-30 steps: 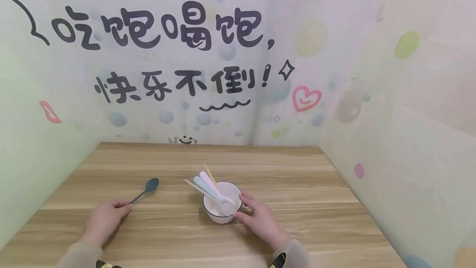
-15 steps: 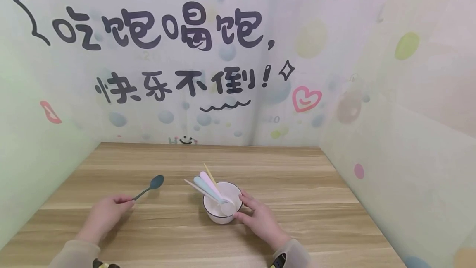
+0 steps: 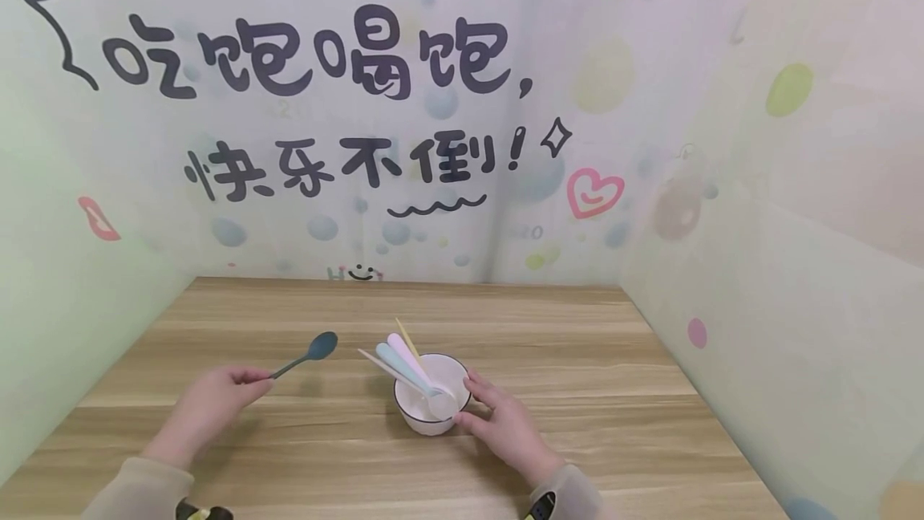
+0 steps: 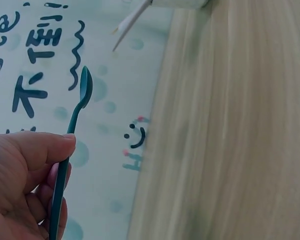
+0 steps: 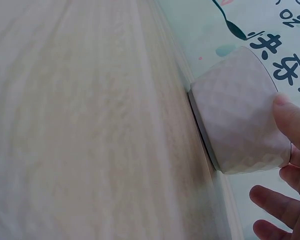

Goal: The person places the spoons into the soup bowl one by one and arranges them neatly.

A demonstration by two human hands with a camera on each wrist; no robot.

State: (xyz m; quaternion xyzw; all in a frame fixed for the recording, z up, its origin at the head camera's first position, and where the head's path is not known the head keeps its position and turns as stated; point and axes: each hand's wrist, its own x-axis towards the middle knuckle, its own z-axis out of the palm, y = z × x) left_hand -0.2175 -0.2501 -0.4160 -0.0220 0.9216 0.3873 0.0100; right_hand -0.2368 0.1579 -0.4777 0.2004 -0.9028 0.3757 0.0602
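Note:
My left hand (image 3: 209, 408) pinches the handle of a dark teal spoon (image 3: 322, 346) between thumb and fingers. The spoon is raised over the table, its bowl end pointing right and away from me. In the left wrist view the thumb lies along the spoon's handle (image 4: 62, 175). A white bowl (image 3: 426, 425) with a dark rim stands upright at the middle of the table. My right hand (image 3: 508, 433) holds its right side, thumb at the near rim and fingers farther round. The bowl's faceted outer wall (image 5: 235, 115) shows in the right wrist view.
Inside the bowl lean a light blue-handled spoon (image 3: 393, 361), a pink handle (image 3: 404, 347), a yellowish stick (image 3: 406, 335) and a pale thin stick (image 3: 382, 363). The wood-grain table (image 3: 577, 359) is bounded by printed walls at the back and both sides.
My left hand has lifted the spoon and carried it right and away from me, toward the bowl. The right hand and the bowl have stayed in place.

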